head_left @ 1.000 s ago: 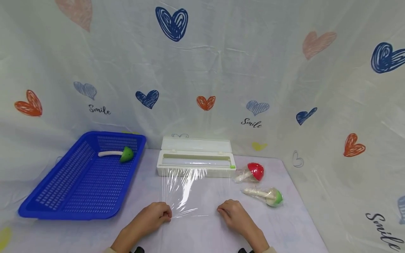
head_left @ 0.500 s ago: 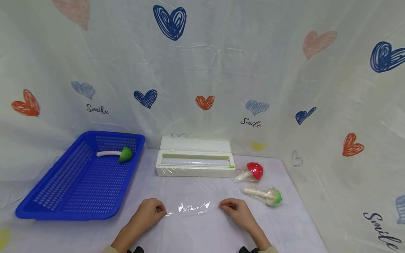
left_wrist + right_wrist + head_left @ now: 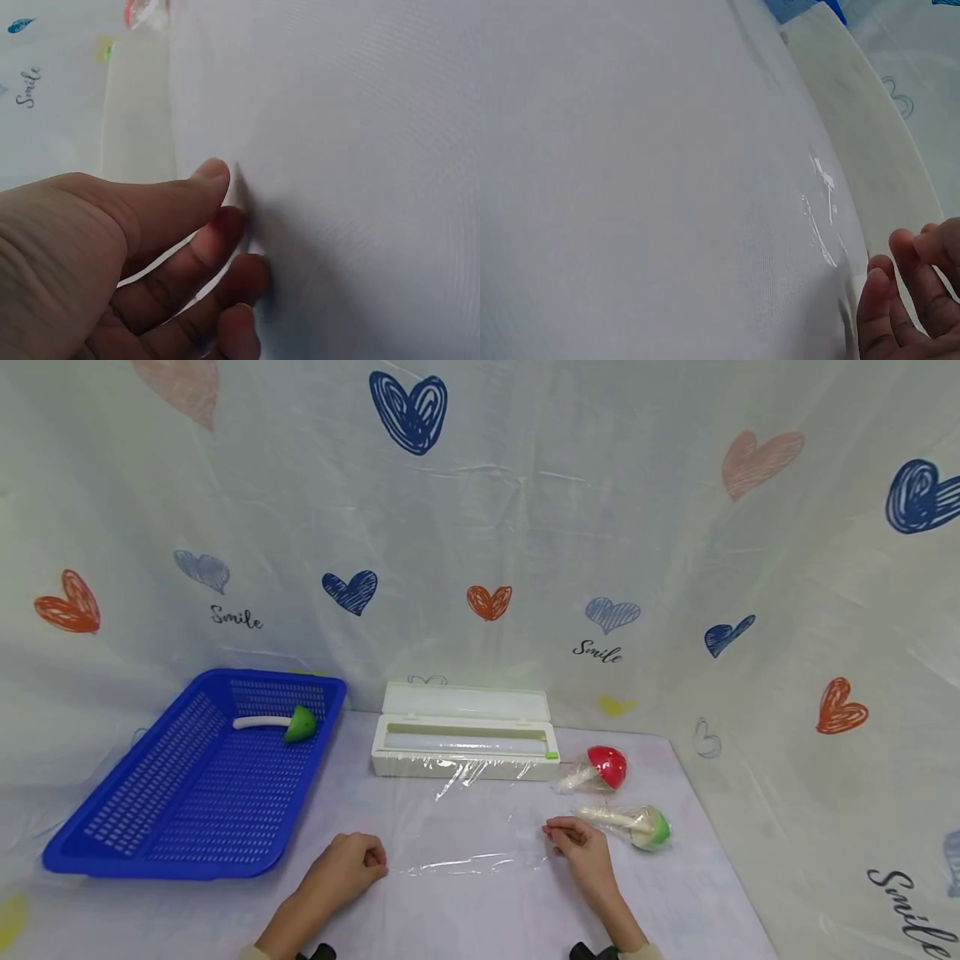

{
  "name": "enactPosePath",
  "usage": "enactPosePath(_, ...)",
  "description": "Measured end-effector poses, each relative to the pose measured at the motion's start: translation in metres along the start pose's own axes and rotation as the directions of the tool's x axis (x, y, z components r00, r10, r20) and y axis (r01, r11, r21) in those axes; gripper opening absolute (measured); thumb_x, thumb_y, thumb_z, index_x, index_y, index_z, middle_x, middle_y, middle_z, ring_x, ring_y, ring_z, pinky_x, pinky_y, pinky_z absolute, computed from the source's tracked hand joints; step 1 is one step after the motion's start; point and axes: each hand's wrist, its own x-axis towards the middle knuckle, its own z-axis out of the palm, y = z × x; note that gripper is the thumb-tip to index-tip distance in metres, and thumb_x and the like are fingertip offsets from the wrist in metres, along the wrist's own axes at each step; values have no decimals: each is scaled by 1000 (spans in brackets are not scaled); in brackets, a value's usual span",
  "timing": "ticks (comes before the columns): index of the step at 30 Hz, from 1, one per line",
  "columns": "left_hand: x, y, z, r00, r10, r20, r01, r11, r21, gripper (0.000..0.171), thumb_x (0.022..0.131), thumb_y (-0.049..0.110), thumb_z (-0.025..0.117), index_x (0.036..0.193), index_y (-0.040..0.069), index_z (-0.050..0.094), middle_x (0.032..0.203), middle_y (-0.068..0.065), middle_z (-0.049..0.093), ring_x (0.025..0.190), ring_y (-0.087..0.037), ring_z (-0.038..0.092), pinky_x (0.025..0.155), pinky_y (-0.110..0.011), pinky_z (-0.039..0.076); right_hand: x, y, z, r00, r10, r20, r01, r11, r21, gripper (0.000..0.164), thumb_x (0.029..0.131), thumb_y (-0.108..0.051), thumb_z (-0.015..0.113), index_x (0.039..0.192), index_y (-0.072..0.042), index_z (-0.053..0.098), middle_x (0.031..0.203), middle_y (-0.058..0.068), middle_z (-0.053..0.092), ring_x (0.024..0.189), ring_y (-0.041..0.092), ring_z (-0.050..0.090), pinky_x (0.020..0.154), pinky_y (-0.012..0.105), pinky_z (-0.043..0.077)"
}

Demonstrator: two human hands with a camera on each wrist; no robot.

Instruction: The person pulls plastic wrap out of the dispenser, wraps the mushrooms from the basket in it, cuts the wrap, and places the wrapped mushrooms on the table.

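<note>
A clear sheet of cling film [image 3: 465, 864] stretches toward me from the roll in a white dispenser box [image 3: 465, 767], whose lid stands raised at the back. My left hand [image 3: 348, 864] pinches the sheet's near left corner between thumb and fingers; in the left wrist view the thumb [image 3: 214, 169] lies just above the index fingertip. At the sheet's right edge my right hand [image 3: 587, 852] pinches the film with thumb and index finger, the other fingers loosely curled. Shiny creases [image 3: 821, 210] in the film show in the right wrist view.
A blue basket [image 3: 180, 868] at the left holds a green-capped toy mushroom [image 3: 300, 725]. Right of the box lie a film-wrapped red-capped mushroom [image 3: 607, 767] and a wrapped green-capped one [image 3: 645, 828], close to my right hand. A heart-print curtain [image 3: 480, 527] hangs behind.
My right hand has shifted right and slightly away from me along the film's edge. The left hand has moved a little left. The film's near edge is spread wider, with fewer bright folds.
</note>
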Motion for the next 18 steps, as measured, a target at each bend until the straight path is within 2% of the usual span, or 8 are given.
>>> enactPosePath(3,-4,6,-11,1000,-2,16,2,999,42,22,79,10,85,72,19,67,65,9,58,64,-7,51,60,-27,44,5,3,6,996,-87,-4,85,986,-141,11,91,2,72,101,1,75,91,14,77,72,6,67,61,22,55)
enactPosePath(6,-4,15,-28,999,39,27,-40,998,53,17,83,13,84,76,19,69,69,10,60,66,-6,52,62,-27,46,6,5,11,983,-180,31,181,939,-292,10,89,0,76,97,-5,76,86,6,75,70,3,62,61,21,53)
enactPosePath(8,-3,21,-42,994,110,29,-111,993,33,12,86,14,82,80,18,72,73,11,63,67,-5,52,62,-25,46,6,6,14,976,-213,50,216,902,-374,13,86,0,78,95,-8,77,84,1,73,71,1,59,64,20,52)
enactPosePath(11,-1,28,-69,975,220,29,-220,975,-22,4,91,18,78,88,17,75,80,12,68,70,-1,54,62,-22,48,6,8,17,974,-220,59,223,864,-451,17,82,1,79,94,-10,77,82,-3,69,72,2,54,63,20,48)
enactPosePath(14,3,33,-97,956,294,-9,-294,954,-55,4,95,20,75,94,17,77,87,11,71,75,0,58,64,-22,51,6,8,18,974,-214,79,225,837,-499,17,82,1,80,95,-10,77,83,-4,67,74,3,51,64,21,46)
enactPosePath(18,9,34,-130,946,296,-131,-303,953,-31,3,94,18,75,96,16,77,88,9,72,77,-2,61,64,-23,54,8,5,18,974,-193,118,226,824,-520,15,83,0,80,95,-9,77,84,-4,65,74,5,51,65,21,46)
